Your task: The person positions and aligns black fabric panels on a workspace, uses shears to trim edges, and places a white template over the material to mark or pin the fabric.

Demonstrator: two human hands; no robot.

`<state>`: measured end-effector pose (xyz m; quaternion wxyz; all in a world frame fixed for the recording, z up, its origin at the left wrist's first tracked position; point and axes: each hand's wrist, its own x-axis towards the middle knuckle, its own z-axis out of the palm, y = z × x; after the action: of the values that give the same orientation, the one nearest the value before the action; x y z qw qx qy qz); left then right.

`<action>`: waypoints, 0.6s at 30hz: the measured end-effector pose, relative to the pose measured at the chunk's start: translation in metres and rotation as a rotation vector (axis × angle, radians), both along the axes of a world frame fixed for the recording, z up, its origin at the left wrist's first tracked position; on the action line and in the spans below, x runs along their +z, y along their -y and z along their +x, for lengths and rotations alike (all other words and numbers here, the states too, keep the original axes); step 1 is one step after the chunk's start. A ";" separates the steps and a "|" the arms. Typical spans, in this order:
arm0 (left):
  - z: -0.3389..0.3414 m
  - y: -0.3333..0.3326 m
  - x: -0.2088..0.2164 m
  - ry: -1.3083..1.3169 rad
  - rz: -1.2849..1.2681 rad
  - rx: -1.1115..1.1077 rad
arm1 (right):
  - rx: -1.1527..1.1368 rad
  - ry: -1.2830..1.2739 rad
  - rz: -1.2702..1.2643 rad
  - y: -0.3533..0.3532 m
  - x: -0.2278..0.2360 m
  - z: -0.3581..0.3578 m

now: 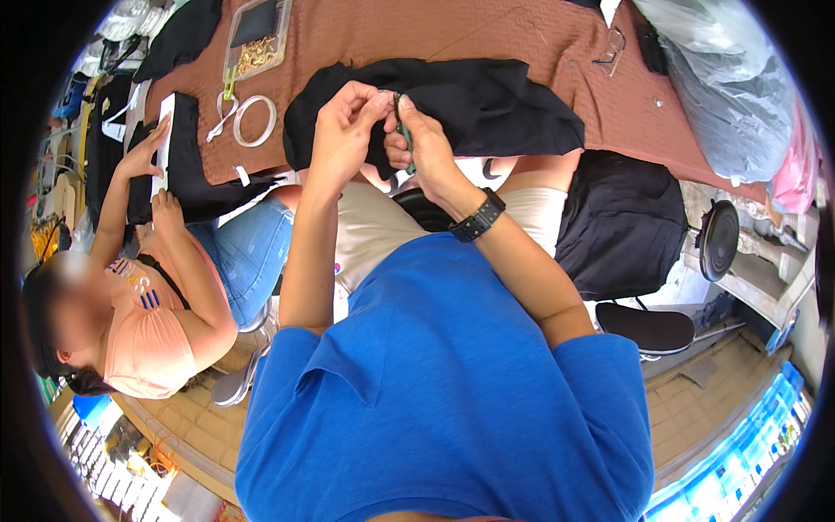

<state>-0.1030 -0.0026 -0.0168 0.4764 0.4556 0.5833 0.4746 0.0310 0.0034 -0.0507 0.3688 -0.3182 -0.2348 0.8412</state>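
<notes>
Both hands meet at the table's [557, 52] near edge: the left hand [344, 122] pinches black cloth [487, 104], the right hand [426, 143] grips a small green tool [405, 137]. A clear tray [283, 26] of small gold bits sits at the far-left corner, bare table beyond.

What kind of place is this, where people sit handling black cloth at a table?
Probably a small garment or tailoring workshop. Black fabric pieces lie on the brown-covered table, the right hand holds a small green-handled tool, and a clear plastic box of small brass-coloured parts sits nearby.
</notes>
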 end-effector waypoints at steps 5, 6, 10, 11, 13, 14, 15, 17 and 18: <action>-0.002 -0.006 -0.015 0.157 -0.002 -0.007 | 0.000 -0.016 -0.024 -0.001 0.000 0.002; -0.006 -0.008 -0.017 0.202 -0.048 0.003 | 0.074 0.003 -0.001 0.001 0.005 0.009; -0.012 -0.011 -0.010 0.144 -0.052 0.045 | -0.254 0.406 0.390 -0.017 0.009 0.066; -0.015 -0.010 -0.010 0.140 -0.038 0.058 | -0.368 0.644 0.476 -0.033 0.009 0.096; -0.015 -0.009 -0.004 0.110 -0.020 0.067 | -0.778 1.309 0.786 -0.070 -0.022 0.156; -0.016 -0.007 -0.001 0.092 -0.014 0.074 | -0.783 1.500 0.765 -0.083 -0.024 0.185; -0.011 -0.010 0.004 0.105 -0.008 0.054 | -0.742 1.681 0.740 -0.095 -0.040 0.218; -0.004 -0.009 0.011 0.077 -0.005 0.015 | -0.664 1.937 0.540 -0.097 -0.034 0.224; -0.001 -0.008 0.015 0.062 0.000 0.005 | -0.629 2.185 0.496 -0.093 -0.020 0.208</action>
<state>-0.1039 0.0058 -0.0021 0.4932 0.4391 0.5695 0.4896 0.2394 0.0965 -0.0709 0.2147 -0.8374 -0.4964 -0.0787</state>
